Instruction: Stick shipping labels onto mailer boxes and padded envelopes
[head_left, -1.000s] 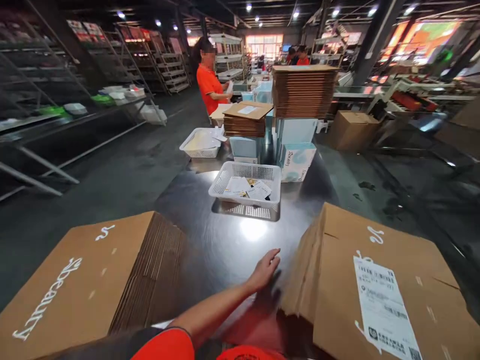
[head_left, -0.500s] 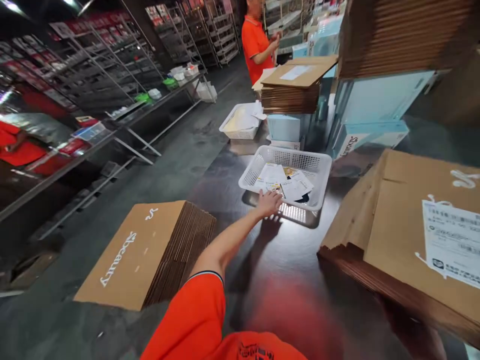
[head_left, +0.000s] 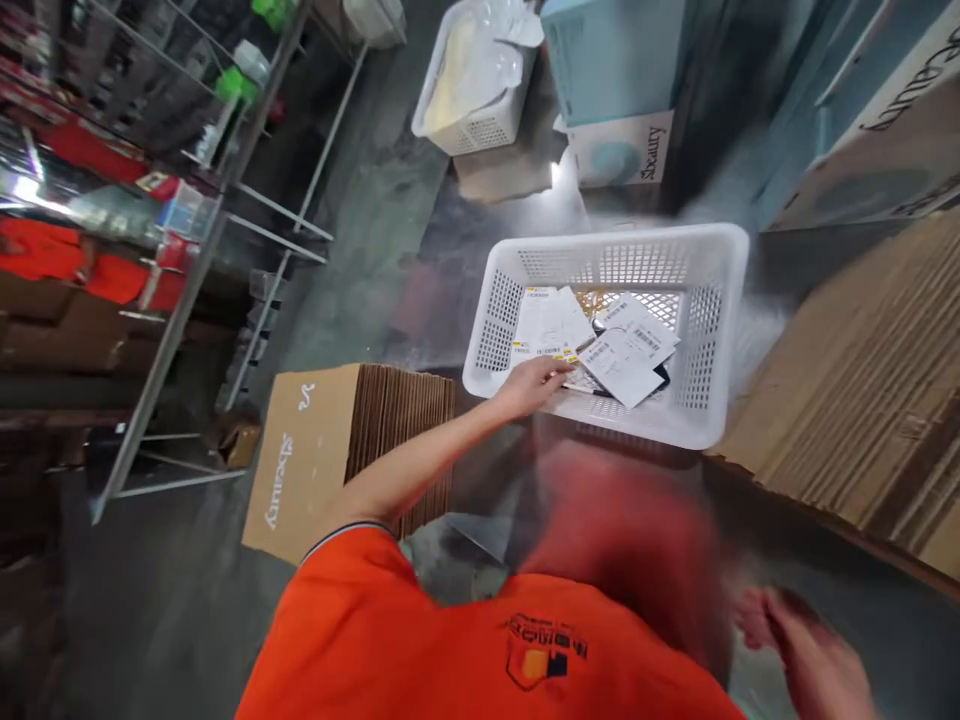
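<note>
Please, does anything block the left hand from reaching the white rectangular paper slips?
Nothing visible does: the left hand reaches over the near rim of the white perforated plastic basket, close to the white rectangular paper slips; contact is unclear.

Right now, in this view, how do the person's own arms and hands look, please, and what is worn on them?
The left hand is bare, with no glove or watch visible. An orange short sleeve with a narrow dark-and-pale trim covers the upper left arm. The right hand is blurred but seems ungloved; its sleeve edge cannot be made out.
</note>
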